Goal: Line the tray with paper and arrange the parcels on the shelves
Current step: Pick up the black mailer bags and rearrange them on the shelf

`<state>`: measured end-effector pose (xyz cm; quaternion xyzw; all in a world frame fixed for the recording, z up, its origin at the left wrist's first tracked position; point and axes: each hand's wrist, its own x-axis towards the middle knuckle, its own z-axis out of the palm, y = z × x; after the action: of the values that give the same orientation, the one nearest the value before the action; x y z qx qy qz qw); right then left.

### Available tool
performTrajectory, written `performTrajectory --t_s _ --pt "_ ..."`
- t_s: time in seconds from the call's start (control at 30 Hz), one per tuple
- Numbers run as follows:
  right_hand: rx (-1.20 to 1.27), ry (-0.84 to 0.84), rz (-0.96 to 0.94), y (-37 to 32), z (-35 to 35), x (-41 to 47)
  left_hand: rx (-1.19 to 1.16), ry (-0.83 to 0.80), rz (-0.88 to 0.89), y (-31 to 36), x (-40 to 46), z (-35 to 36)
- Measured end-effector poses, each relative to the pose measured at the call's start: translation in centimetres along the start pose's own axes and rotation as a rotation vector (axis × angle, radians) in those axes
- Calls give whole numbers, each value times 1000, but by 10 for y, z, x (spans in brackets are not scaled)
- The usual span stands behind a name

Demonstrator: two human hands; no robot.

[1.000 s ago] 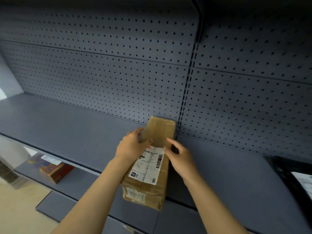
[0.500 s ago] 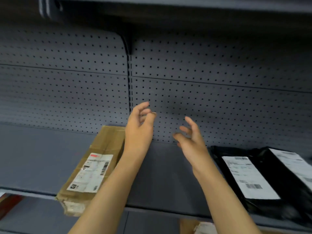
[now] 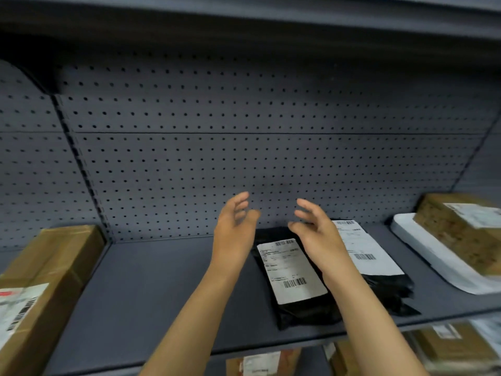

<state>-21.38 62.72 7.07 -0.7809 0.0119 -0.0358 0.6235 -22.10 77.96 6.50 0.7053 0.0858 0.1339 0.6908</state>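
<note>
Parcels are lying along the grey shelf (image 3: 151, 289): two black mailer bags with white labels, one (image 3: 295, 278) just below the right hand's fingers (image 3: 306, 210), the other (image 3: 379, 264) beside it to their right. Far left of the left hand's fingers (image 3: 238, 204), a brown cardboard box (image 3: 46, 280) is resting. Both the left hand (image 3: 234, 229) and the right hand (image 3: 315, 232) are hovering with fingers spread, gripping nothing, palms facing each other, well in front of the pegboard back panel (image 3: 244, 158).
</note>
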Motion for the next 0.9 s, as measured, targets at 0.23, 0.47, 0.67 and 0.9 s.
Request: performTrajectory --t_s 0.23,0.47,0.67,0.9 --pt "-192 -6 65 48 -18 10 72 -63 -159 -44 -5 34" --pt "-376 -3 139 75 -18 10 240 -93 -280 -93 -12 39" --pt "-461 -37 248 70 -20 15 275 -88 -240 -96 -19 38" --pt "-338 -31 220 61 -23 14 162 -53 -217 -88 -17 37"
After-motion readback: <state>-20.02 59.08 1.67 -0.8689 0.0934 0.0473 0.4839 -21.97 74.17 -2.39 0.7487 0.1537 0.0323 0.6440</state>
